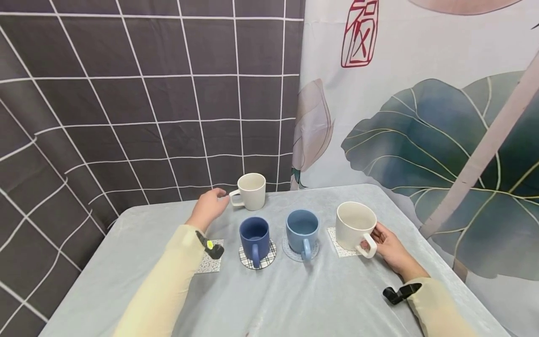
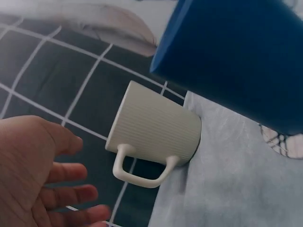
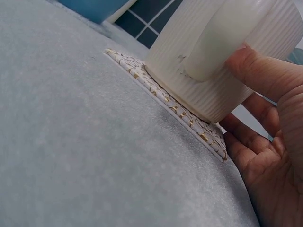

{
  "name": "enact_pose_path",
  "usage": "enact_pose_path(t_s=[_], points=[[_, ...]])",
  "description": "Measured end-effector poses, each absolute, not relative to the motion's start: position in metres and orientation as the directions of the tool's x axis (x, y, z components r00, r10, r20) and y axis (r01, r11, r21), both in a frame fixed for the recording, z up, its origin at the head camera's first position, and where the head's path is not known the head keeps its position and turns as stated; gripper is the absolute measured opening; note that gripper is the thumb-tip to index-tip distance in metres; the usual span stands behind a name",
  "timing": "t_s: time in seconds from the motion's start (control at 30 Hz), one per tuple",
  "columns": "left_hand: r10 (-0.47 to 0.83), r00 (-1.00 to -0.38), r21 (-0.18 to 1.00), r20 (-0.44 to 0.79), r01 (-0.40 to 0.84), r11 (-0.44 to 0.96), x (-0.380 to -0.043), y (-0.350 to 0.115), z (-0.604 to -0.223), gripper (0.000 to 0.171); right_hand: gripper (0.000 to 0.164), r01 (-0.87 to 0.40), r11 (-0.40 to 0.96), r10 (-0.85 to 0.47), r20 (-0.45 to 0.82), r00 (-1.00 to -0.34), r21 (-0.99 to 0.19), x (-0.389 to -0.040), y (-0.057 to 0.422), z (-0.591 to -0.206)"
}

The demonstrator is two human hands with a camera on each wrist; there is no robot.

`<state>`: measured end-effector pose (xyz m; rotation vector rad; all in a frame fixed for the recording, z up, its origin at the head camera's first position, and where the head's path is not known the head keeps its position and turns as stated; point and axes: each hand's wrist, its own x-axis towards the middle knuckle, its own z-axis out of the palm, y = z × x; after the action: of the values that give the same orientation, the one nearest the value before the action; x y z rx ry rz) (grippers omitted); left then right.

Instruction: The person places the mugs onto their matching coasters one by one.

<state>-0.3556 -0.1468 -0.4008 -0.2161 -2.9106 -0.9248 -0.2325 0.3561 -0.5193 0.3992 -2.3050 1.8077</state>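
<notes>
A cream ribbed mug point(image 1: 254, 193) stands at the back of the table, its handle point(image 2: 142, 177) turned toward my left hand point(image 1: 209, 208). In the left wrist view, that hand's fingers are spread apart and loosely bent, with a gap between them and the handle. At the right, my right hand point(image 1: 391, 250) holds a wider cream mug point(image 1: 351, 224). Its thumb point(image 3: 255, 68) lies against the mug's handle, while the other fingers bend in behind the handle near the base. That mug sits on a white square coaster with gold marks point(image 3: 165, 101).
Between the hands, a dark blue mug point(image 1: 252, 234) stands on a round checked coaster point(image 1: 269, 257), and a light blue mug point(image 1: 300, 227) on a round pale coaster point(image 1: 290, 252). A square patterned coaster point(image 1: 210, 264) lies beneath the left forearm. A grey cloth covers the table point(image 1: 261, 304).
</notes>
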Motion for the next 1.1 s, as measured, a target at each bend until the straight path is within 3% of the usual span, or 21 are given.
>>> enact_pose_path(t_s=[0.27,0.4,0.6,0.93,1.1], points=[[0.125,-0.984,0.635,0.124,0.176,0.752,-0.383,-0.137,-0.418,0.052,0.082,-0.309,0.219,-0.098,0.295,-0.951,-0.925,-0.231,0.359,-0.519],[0.124,-0.990,0.696,0.071,0.138,0.705,-0.391,-0.134,-0.427,0.053,0.083,-0.273,0.254,-0.097,0.257,-0.962,-0.928,-0.232,0.357,-0.517],[0.115,-0.993,0.747,-0.028,0.056,0.662,-0.394,-0.126,-0.428,0.047,0.084,-0.282,0.250,-0.097,0.265,-0.959,-0.926,-0.236,0.356,-0.518],[0.132,-0.990,0.750,-0.057,0.045,0.660,-0.393,-0.117,-0.429,0.042,0.085,-0.282,0.234,-0.089,0.268,-0.959,-0.930,-0.236,0.359,-0.522],[0.156,-0.979,0.815,-0.131,-0.017,0.580,-0.400,-0.115,-0.435,0.038,0.084,-0.302,0.187,-0.095,0.289,-0.953,-0.935,-0.235,0.361,-0.523]])
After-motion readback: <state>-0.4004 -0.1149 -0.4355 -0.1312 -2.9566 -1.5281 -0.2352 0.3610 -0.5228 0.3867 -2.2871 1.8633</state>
